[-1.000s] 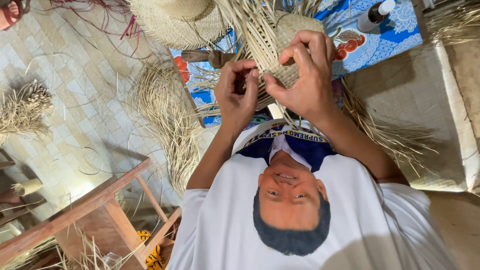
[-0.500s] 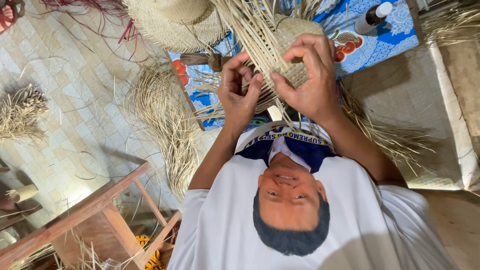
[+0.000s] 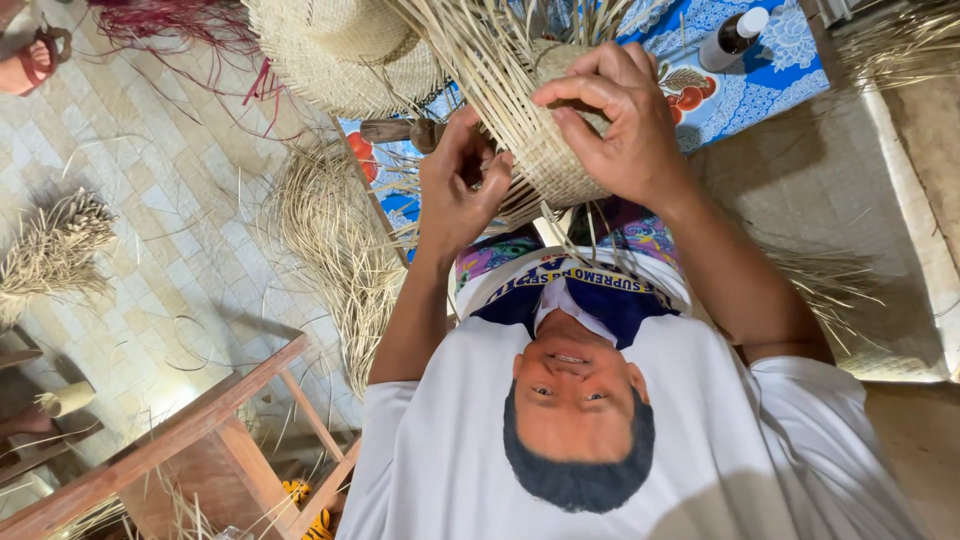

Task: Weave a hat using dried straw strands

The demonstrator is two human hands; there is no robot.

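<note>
Neither of my own hands shows. The picture is upside down, and a person in a white shirt (image 3: 700, 460) faces the camera; both hands in view are theirs. The person's hand on the left of the picture (image 3: 455, 190) pinches loose straw strands. The person's other hand (image 3: 615, 120) clasps a rounded, half-woven straw piece (image 3: 555, 175) from above. Long unwoven strands (image 3: 480, 50) fan out from the weave towards the top.
A finished straw hat (image 3: 350, 50) lies beside the weave on a blue patterned cloth (image 3: 745, 90), with a small bottle (image 3: 735, 35). Straw bundles (image 3: 330, 250) (image 3: 55, 245) and red-dyed strands (image 3: 170, 20) lie on the tiled floor. A wooden frame (image 3: 200, 440) stands at lower left.
The person's hand on the right slid a little higher over the woven piece. The hand on the left closed its fingers on the strands. The view has barely shifted.
</note>
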